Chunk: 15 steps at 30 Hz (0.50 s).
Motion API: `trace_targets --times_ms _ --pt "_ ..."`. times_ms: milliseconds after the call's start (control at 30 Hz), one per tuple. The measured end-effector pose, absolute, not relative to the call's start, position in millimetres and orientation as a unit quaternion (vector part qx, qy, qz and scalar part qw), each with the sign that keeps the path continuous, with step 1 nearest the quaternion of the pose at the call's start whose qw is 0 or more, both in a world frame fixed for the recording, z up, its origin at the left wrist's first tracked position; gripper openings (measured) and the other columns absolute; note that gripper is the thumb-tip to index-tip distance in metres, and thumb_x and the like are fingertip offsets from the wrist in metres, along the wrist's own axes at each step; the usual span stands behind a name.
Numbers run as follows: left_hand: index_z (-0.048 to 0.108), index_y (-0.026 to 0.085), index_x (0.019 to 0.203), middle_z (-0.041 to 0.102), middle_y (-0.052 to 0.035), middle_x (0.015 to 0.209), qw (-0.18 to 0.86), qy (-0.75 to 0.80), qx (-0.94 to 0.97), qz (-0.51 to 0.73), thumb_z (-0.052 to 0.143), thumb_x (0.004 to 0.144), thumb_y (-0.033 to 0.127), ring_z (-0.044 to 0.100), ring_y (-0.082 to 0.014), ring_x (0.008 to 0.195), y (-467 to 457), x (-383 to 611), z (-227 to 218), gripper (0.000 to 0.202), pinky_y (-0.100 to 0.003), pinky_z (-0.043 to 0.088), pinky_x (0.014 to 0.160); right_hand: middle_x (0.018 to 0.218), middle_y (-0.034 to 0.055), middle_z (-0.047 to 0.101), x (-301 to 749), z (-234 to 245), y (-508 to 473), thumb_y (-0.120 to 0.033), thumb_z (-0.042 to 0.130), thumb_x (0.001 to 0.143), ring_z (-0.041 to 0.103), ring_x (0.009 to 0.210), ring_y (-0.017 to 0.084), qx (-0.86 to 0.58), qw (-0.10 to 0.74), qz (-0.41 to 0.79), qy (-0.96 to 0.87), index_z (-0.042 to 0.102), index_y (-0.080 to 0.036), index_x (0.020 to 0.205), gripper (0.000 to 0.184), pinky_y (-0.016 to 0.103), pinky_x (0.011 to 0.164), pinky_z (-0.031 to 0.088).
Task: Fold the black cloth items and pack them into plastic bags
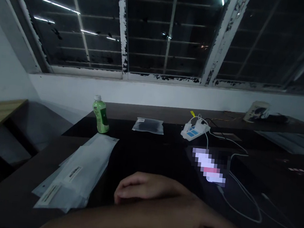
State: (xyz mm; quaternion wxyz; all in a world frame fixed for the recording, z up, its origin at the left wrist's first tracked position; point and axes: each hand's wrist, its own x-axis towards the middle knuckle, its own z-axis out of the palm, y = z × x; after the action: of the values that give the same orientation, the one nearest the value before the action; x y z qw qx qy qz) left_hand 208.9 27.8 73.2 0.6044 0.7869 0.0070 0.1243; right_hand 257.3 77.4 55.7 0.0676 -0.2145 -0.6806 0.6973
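Observation:
My right hand (146, 188) lies low in the middle of the head view, just above the dark table, its fingers pointing left and loosely curled. No object shows in it, though its underside is hidden. Across the front, my left forearm comes in from the lower left, and my left hand (184, 217) lies over my right wrist or forearm. The left fingers are dark and blurred, so their pose is unclear. Left of my hands is a stack of pale plastic bags (80, 171) with barcode labels. Beyond them lies a smaller clear bag (148, 125) holding something dark.
A green bottle (101, 116) with a white cap stands behind the stack. At the right are a white power strip (195, 130), a lit, pixelated screen (208, 166) and loose white cables (249, 218). A printed cup-like container (256, 111) sits near the wall below barred windows.

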Motion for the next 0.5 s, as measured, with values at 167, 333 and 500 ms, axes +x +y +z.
trace_targets --times_ms 167,333,500 --pt "0.067 0.015 0.120 0.074 -0.0031 0.088 0.517 0.068 0.838 0.159 0.046 0.096 0.019 0.072 -0.0150 0.085 36 190 69 0.032 -0.022 0.058 0.078 0.090 0.0015 0.063 292 58 91 -0.033 0.062 0.088 0.057 0.079 0.011 -0.163 0.112 0.735 -0.648 0.067 -0.017 0.081 0.018 0.024 0.077 0.045" --pt "0.069 0.015 0.111 0.076 -0.0031 0.088 0.357 0.097 0.905 0.210 0.047 0.092 0.012 0.072 -0.0120 0.081 53 181 47 0.029 -0.021 0.055 0.080 0.080 0.0057 0.067 323 49 143 -0.043 0.048 0.094 0.063 0.071 0.013 -0.267 0.123 0.646 -0.704 0.065 -0.014 0.080 0.036 0.027 0.070 0.049" --pt "0.068 0.014 0.107 0.074 -0.0016 0.075 0.087 0.119 0.962 0.229 0.050 0.090 0.017 0.068 -0.0145 0.063 77 174 7 0.024 -0.028 0.054 0.071 0.087 0.0063 0.069 335 20 228 -0.023 0.052 0.092 0.063 0.074 0.014 -0.536 0.164 0.281 -0.779 0.065 -0.014 0.096 0.015 0.026 0.067 0.047"
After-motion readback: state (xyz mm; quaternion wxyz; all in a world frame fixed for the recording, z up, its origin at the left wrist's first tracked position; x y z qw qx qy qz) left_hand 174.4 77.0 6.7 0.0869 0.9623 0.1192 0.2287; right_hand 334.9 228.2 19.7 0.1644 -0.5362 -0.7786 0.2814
